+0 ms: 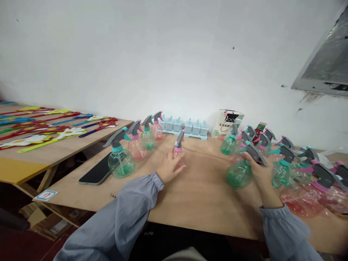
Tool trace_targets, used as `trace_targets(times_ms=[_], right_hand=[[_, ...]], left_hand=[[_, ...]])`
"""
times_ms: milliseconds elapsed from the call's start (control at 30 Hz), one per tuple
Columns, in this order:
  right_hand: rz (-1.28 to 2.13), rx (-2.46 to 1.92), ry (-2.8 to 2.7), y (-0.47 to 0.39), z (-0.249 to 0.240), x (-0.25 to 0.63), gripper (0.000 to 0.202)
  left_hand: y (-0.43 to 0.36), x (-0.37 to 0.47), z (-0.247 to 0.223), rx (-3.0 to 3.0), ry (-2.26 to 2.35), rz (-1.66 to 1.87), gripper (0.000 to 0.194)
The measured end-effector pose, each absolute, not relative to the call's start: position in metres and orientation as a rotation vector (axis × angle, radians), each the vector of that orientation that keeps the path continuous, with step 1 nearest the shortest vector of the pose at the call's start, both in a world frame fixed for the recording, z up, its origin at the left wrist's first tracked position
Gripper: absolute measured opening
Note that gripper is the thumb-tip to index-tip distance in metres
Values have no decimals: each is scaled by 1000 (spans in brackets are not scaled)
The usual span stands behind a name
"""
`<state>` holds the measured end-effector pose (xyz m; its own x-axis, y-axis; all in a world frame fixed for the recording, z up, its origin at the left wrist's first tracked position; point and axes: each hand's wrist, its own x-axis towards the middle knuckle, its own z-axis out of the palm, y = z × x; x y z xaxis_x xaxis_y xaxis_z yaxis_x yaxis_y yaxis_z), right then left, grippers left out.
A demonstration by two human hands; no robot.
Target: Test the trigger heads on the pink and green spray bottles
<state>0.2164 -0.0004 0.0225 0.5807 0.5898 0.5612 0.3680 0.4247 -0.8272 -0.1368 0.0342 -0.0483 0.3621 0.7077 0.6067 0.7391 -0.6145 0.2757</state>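
Note:
My left hand (pixel 170 166) is wrapped round a small pink spray bottle (pixel 178 154) with a grey and pink nozzle, upright on the wooden table (pixel 195 203). On the right, my right hand (pixel 259 168) grips the neck of a green spray bottle (pixel 239 174), which is tilted. Left of my left hand, a row of spray bottles holds a green one (pixel 121 163), a pink one (pixel 137 148), another green one (pixel 148 137) and another pink one (pixel 157 131). Several more pink and green bottles (pixel 306 199) crowd the table's right side.
A black phone (pixel 96 170) lies at the left, near a numbered label (pixel 46 195) on the table corner. Light blue popsicle moulds (pixel 187 127) and a printed box (pixel 226 124) stand by the wall. Colourful hand-shaped items (pixel 67 133) cover another table at the far left.

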Motion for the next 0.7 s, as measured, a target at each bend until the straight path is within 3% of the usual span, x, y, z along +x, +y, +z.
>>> trace_targets(times_ms=[200,500,700], right_hand=[[-149,-1279,-912,1,23,271,40],[-147,-1346,-874,30,17,291,42],[-193,-1276,-898,36,14,298,55]], left_hand=[[34,-137,-49,-2553,-1341,-1135,50],[34,-137,-48,-2551,-1362,-1112,51],[33,-136,-48,-2547,-1351,-1122,51]])
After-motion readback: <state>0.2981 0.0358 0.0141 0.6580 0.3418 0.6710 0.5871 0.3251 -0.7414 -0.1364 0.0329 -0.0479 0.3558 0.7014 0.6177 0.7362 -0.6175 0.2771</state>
